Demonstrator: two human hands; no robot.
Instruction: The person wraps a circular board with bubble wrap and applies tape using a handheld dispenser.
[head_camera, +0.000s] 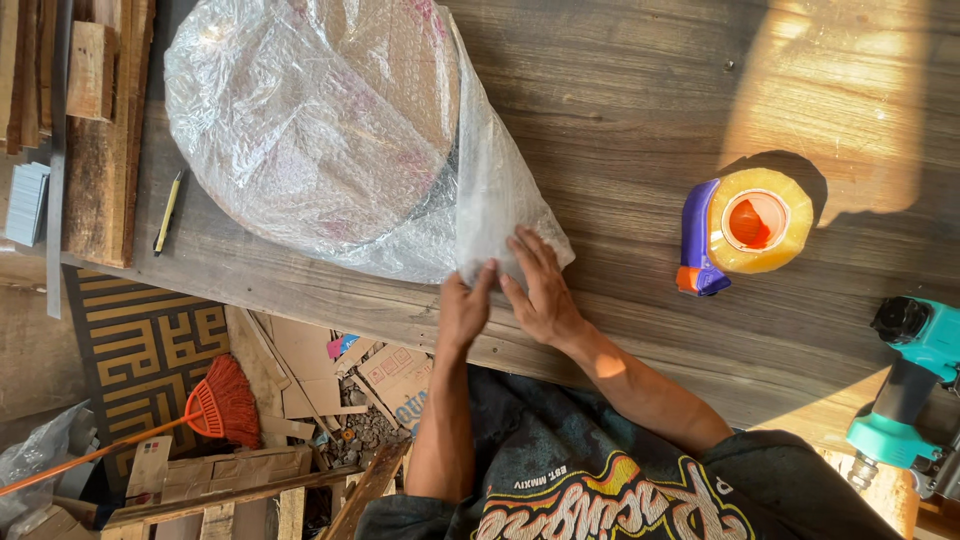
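I see both hands at the near edge of the wooden workbench, working the loose end of the bubble wrap. My left hand pinches the flap's lower edge between thumb and fingers, closed on the film. My right hand lies flat on the same flap, fingers spread, pressing it to the wood, probably so the fold stays tight against the bundle. The wrapped round object sits left-centre on the bench, far of the hands; it looks like a disc-shaped thing in brownish cardboard under cloudy, dimpled plastic, contents unclear. Right of the hands, well apart: a tape dispenser, purple handle, glossy yellowish roll, set within reach. Teal nail gun at the near right edge. Pencil left of the bundle, beside rough wood offcuts. Red broom on the floor below.
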